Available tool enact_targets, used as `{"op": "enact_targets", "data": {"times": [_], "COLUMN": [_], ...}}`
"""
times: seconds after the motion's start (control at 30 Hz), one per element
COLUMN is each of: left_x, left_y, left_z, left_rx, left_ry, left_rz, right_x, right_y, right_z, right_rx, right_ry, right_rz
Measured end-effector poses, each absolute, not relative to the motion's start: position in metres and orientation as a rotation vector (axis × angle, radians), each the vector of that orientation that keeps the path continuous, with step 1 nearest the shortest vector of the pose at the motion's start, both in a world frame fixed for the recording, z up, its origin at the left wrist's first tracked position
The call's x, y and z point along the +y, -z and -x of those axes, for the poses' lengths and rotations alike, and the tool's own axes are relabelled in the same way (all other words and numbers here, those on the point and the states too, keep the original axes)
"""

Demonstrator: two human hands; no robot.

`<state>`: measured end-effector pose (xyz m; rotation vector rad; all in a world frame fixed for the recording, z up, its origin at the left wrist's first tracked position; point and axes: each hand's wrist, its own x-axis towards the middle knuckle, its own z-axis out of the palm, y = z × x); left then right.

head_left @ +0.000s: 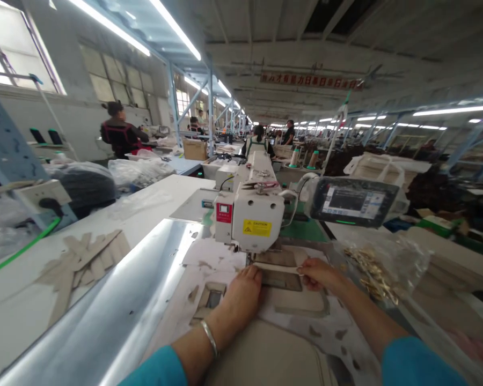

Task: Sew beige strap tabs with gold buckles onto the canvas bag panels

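A narrow beige strip (279,267) stretches between my two hands, just in front of the head of a white sewing machine (258,212). My left hand (243,292), with a silver bangle at the wrist, has its fingers closed on the strip's left end, close to the needle area. At the other end, the thumb and fingers of my right hand (317,273) pinch the strip. Beneath it lies a beige panel (301,306) with a dark rectangular opening. A larger beige piece (265,354) rests nearer to me, under my left forearm.
Loose beige strips (86,260) lie heaped on the white table at left. A control screen (352,201) stands right of the machine head. Gold-coloured metal parts (372,271) in clear plastic lie at right, beside stacked beige panels (446,300). Other people work farther off.
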<state>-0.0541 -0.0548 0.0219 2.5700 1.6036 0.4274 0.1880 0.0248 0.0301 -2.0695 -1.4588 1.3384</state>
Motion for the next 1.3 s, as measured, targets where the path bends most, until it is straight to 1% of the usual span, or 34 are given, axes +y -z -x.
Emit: {"op": "enact_targets", "data": {"times": [0.2, 0.5, 0.83, 1.3], "left_x": [-0.054, -0.044, -0.041, -0.035], "left_y": [-0.026, -0.035, -0.038, -0.043], "left_z": [0.069, 0.091, 0.134, 0.175], "left_rx": [1.868, 1.867, 1.899, 1.989], "left_ry": [-0.338, -0.216, -0.162, -0.117], "left_rz": [-2.514, -2.501, -2.56, -2.444], "right_x": [0.027, 0.027, 0.027, 0.036], "right_y": [-0.028, -0.033, -0.042, -0.044], "right_z": [-0.192, -0.164, -0.114, -0.065], "right_rx": [-1.447, -1.457, -1.475, -1.475], "right_ry": [-1.357, -1.395, -1.424, -1.482], "right_rz": [2.071, 2.044, 2.03, 1.976]}}
